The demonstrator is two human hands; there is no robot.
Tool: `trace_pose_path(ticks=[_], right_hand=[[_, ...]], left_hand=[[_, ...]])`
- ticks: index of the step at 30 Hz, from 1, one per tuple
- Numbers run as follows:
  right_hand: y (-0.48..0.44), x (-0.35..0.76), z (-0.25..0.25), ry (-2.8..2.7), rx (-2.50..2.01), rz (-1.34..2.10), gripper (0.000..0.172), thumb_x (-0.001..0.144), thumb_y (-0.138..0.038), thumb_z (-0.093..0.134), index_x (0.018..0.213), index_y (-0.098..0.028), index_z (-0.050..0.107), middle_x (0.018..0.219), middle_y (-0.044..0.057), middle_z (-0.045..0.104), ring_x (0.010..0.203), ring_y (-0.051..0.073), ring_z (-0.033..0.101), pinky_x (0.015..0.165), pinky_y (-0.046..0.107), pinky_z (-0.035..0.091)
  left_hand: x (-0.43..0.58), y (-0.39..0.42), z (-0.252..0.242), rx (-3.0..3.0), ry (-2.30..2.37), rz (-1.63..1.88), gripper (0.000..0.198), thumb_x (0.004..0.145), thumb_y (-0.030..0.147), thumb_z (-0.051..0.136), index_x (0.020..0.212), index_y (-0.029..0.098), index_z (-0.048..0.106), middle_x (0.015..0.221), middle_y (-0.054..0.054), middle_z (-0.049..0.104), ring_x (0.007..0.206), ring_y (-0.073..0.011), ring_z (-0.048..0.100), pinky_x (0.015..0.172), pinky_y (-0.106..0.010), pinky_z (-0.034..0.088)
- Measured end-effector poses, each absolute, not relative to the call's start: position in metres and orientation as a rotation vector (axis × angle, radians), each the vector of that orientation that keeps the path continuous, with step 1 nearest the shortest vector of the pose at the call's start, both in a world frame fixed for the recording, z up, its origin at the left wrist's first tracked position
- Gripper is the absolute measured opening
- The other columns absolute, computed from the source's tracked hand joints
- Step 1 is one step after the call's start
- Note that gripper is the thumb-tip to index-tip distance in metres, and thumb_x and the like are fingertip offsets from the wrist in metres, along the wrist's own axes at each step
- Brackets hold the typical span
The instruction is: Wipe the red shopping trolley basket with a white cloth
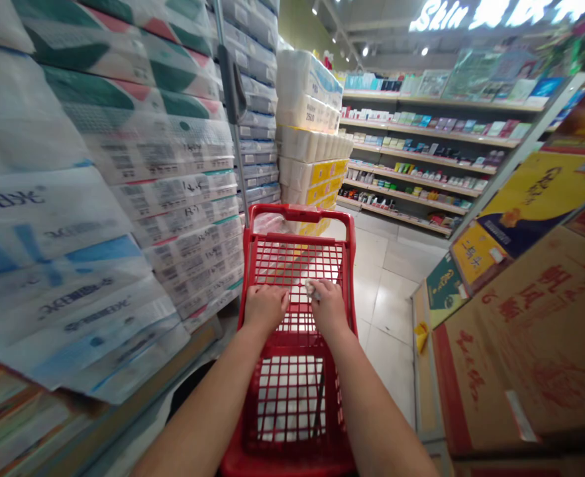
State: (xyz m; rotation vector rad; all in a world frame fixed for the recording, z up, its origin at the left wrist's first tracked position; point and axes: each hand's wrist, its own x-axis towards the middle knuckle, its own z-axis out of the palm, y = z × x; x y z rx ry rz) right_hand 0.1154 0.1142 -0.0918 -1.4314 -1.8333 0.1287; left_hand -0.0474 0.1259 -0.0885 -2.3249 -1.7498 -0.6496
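Observation:
A red plastic shopping cart (299,238) with lattice panels stands in front of me, between my forearms. My left hand (267,308) is closed, over the left part of the lattice; whatever its curled fingers hold, if anything, is hidden. On the right side of the same lattice, my right hand (329,308) is closed around a small white crumpled thing (312,289), which pokes out by the thumb and index finger. Only red lattice shows between the two hands, and I cannot tell whether either hand touches it.
Tall stacks of wrapped paper packs (173,146) line the left side. Ahead stand toilet roll packs (307,93) and shelves of small boxes and bottles (421,126). Cardboard boxes (531,344) are piled close on the right. Pale floor tiles (391,318) run beside the cart.

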Motion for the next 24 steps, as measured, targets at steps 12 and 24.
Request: trace_pose_path(ticks=[12, 24], right_hand=[[0.1073, 0.1133, -0.0869, -1.861, -1.475, 0.132, 0.047, 0.076, 0.001, 0.048, 0.112, -0.024, 0.066, 0.111, 0.006, 0.061, 0.100, 0.020, 0.051, 0.088, 0.031, 0.044], [0.1087, 0.1170, -0.0917, -1.946, -1.332, 0.217, 0.052, 0.072, 0.002, 0.052, 0.116, -0.024, 0.064, 0.115, 0.006, 0.059, 0.104, 0.021, 0.051, 0.091, 0.032, 0.044]], left_hand=[[-0.0473, 0.1233, -0.0879, -2.317, -1.748, -0.622, 0.033, 0.094, 0.035, 0.037, 0.088, 0.025, 0.068, 0.090, -0.003, 0.073, 0.088, -0.0225, 0.061, 0.080, -0.041, 0.031], [-0.0464, 0.1218, -0.0861, -2.332, -1.772, -0.594, 0.034, 0.095, 0.036, 0.036, 0.089, 0.026, 0.069, 0.091, -0.004, 0.073, 0.090, -0.0222, 0.061, 0.082, -0.040, 0.032]])
